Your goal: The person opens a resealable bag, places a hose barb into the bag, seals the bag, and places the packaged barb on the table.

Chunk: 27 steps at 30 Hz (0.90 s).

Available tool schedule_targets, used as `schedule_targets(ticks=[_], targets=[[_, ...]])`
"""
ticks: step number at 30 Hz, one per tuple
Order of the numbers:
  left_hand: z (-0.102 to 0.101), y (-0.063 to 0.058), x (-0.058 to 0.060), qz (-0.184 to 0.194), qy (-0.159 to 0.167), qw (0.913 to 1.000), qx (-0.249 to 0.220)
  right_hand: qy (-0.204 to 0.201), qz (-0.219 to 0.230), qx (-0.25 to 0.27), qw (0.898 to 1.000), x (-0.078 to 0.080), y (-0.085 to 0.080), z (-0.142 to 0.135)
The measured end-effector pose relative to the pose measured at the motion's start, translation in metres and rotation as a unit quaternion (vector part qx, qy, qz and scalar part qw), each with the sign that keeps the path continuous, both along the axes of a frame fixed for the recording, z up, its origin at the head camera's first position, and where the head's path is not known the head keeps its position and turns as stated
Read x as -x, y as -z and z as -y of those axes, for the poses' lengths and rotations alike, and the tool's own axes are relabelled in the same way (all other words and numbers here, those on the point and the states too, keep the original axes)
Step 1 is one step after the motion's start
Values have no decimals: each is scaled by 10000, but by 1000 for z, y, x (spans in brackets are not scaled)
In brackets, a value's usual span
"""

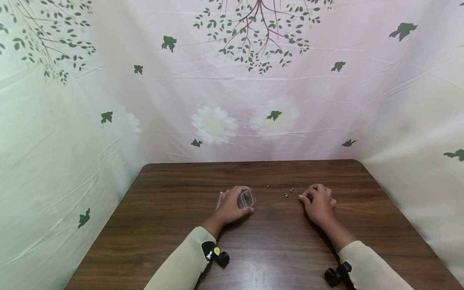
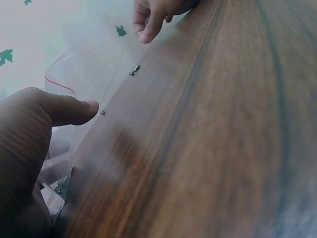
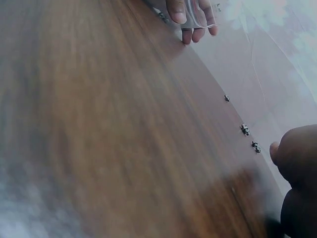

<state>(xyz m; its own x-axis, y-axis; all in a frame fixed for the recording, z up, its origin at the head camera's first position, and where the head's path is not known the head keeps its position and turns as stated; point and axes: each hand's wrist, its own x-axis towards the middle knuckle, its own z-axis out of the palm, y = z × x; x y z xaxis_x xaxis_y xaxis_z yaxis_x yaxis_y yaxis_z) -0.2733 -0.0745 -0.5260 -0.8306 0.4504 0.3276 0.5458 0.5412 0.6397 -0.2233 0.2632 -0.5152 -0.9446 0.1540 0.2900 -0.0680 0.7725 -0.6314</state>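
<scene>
Plastic container [image 1: 248, 199] gripped by my left hand [image 1: 231, 206]; my right hand [image 1: 320, 204] is curled, contents indeterminable. Gathering metal pieces [image 3: 245, 130] seems underway, next needing a fine pinch.

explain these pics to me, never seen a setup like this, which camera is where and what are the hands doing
There's no machine here, just a person's two bare hands. The widest picture comes from a camera worn on the head, looking forward and down. The two tilted close-ups come from black wrist cameras, one on each arm, each looking at that hand's work.

On the wooden table lie a few tiny metal pieces, apparently screws. The left hand holds a clear plastic container. The right hand is beside the screws with its fingers bent; whether it pinches one can't be made out.
</scene>
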Motion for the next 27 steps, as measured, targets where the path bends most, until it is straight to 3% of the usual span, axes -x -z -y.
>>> schedule_targets(ticks=[6, 14, 21, 27], targets=[[-2, -6, -3, 266, -79, 9996, -24, -156, -369, 176, 9990, 3, 1, 4], [1, -1, -1, 5, 7, 10000, -14, -371, -642, 407, 9964, 10, 3, 19], [1, 3, 1, 199, -44, 9997, -110, -650, -728, 475, 9941, 15, 2, 49], [1, 2, 1, 11, -37, 10000, -79, -930, -1134, 585, 9875, 19, 4, 81]])
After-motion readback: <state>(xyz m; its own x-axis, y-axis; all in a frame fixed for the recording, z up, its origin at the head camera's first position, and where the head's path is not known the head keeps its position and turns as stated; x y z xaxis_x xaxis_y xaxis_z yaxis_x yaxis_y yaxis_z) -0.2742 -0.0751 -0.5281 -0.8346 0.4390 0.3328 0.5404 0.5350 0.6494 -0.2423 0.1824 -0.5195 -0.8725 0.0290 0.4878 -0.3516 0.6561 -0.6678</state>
